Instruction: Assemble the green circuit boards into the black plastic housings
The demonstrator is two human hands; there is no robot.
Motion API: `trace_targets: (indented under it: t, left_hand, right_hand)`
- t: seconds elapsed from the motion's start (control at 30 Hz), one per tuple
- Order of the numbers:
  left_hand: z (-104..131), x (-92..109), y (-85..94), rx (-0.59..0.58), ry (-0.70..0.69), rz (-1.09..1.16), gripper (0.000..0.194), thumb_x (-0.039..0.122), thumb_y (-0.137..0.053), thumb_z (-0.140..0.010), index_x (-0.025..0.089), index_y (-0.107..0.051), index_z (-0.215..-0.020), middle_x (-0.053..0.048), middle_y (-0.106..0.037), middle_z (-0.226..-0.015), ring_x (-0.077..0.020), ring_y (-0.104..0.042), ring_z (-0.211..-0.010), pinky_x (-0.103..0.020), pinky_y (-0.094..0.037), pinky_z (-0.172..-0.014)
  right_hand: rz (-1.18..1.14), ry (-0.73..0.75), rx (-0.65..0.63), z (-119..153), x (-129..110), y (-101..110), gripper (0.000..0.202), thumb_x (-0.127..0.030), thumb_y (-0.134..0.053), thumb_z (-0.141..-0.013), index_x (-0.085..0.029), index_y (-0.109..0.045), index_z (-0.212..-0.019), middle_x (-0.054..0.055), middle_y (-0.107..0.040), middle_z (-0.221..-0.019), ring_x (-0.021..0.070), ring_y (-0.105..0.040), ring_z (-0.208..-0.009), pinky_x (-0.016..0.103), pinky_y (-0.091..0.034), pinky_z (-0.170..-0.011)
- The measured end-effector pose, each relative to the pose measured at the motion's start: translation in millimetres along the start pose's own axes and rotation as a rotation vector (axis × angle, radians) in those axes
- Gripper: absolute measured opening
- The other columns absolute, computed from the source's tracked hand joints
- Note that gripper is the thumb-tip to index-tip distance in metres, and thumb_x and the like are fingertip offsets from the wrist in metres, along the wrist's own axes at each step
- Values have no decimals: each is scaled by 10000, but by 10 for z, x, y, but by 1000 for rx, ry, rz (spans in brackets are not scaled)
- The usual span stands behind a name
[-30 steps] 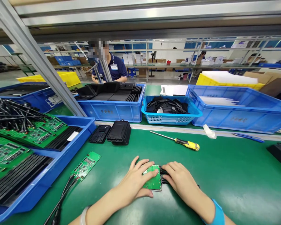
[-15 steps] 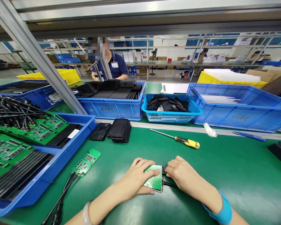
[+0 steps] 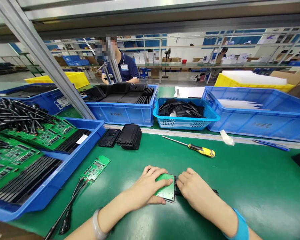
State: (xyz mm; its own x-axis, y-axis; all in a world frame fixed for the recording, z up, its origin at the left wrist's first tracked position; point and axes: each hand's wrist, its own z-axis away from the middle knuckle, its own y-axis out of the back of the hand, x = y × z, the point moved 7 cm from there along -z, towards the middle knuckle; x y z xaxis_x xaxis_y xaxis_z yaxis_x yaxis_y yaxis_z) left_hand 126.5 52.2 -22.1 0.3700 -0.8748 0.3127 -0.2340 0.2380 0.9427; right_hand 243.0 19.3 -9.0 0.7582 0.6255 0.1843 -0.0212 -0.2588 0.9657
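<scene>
My left hand [image 3: 150,186] is wrapped over a green circuit board [image 3: 168,191], its thumb and fingers gripping the edges and one finger lying on top. The board sits in a dark case whose rim shows along its right side. At that right edge, my right hand [image 3: 190,183] is closed on the black cables [image 3: 178,192] coming out of the board; its fingertips are partly hidden. To the left lies another circuit board [image 3: 96,169] with two black cables. Beyond my hands are a stack of black plastic cases [image 3: 129,136] and a yellow-handled screwdriver [image 3: 202,151].
A blue bin [image 3: 72,176] of boards, cables and black parts stands at left. Along the back are a blue crate [image 3: 122,115] of black cases, a light-blue basket [image 3: 185,123] and a larger blue crate [image 3: 255,126]. Tweezers [image 3: 271,145] lie at right. A co-worker [image 3: 128,66] sits opposite.
My right hand has shifted slightly down along the board's right edge, over the cables. The left hand keeps its hold on the board. The whole view has moved a little.
</scene>
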Motion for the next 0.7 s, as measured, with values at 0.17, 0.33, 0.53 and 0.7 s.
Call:
trace_targets:
  t: [0.17,0.33,0.53,0.7]
  left_hand:
    - [-6,41,9,-6,22,-47,600,528,-665,-811,235,-510,-1312,-148,-501,-1332,-322,-471,-1179,-498,-391,-963]
    - [30,126,37,44,66,-115,521,455,-590,-884,233,-468,-1340,-161,-492,-1355,-332,-464,-1211,-583,-371,-990]
    - [8,189,28,86,-17,-112,440,361,-521,-931,159,-471,-1319,-162,-531,-1333,-302,-491,-1192,-525,-422,-1005]
    - [-34,162,31,63,-37,-125,421,388,-538,-921,153,-516,-1269,-153,-550,-1302,-301,-506,-1124,-475,-477,-941]
  right_hand:
    - [86,-68,44,12,-114,-74,153,-67,-538,-826,-144,-660,-778,71,-595,-687,218,-494,-635,374,-307,-635]
    - [-102,-278,217,136,23,-14,182,-80,-496,-912,-150,-660,-877,60,-620,-786,205,-521,-739,350,-352,-702]
    - [-244,-154,278,164,-4,86,325,-147,-331,-1007,-122,-651,-954,61,-640,-798,188,-510,-732,338,-356,-700]
    - [-240,-163,294,130,-3,5,314,-107,-361,-985,-122,-660,-891,71,-649,-788,194,-527,-730,338,-363,-677]
